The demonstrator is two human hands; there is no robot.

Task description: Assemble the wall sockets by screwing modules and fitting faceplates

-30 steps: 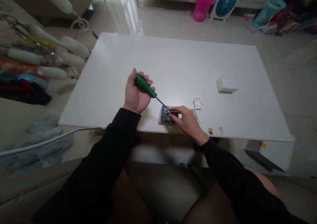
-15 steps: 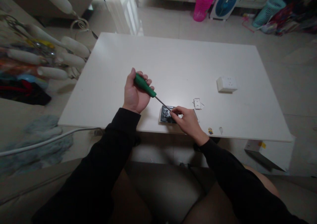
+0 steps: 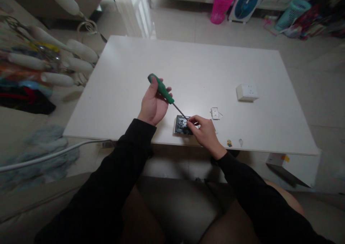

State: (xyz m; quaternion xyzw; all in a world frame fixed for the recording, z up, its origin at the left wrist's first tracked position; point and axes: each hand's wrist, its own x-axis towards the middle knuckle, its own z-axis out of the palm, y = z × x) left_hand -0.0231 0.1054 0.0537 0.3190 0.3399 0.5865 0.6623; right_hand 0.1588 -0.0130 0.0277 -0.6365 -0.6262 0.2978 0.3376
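My left hand (image 3: 155, 103) is closed round the green handle of a screwdriver (image 3: 162, 89), palm turned up and thumb along the handle. The metal shaft slants down to the right, its tip end at the fingers of my right hand (image 3: 202, 129). Those fingers are pinched together at the end of the shaft; whether they grip the shaft or a small part there is hidden. Below them lies a black, rectangular socket panel (image 3: 181, 126) with a pale rim, near the table's front edge. My right hand covers its right side.
On the white table (image 3: 151, 60) stand a white socket box (image 3: 247, 92) at the right and a small white plastic piece (image 3: 215, 113) beyond my right hand. A small yellow figure (image 3: 229, 143) and a small pale item (image 3: 240, 142) lie by the front edge.
My left hand and the screwdriver handle have shifted slightly right, and the screwdriver stands a little steeper in view. My right hand and the panel are almost where they were.
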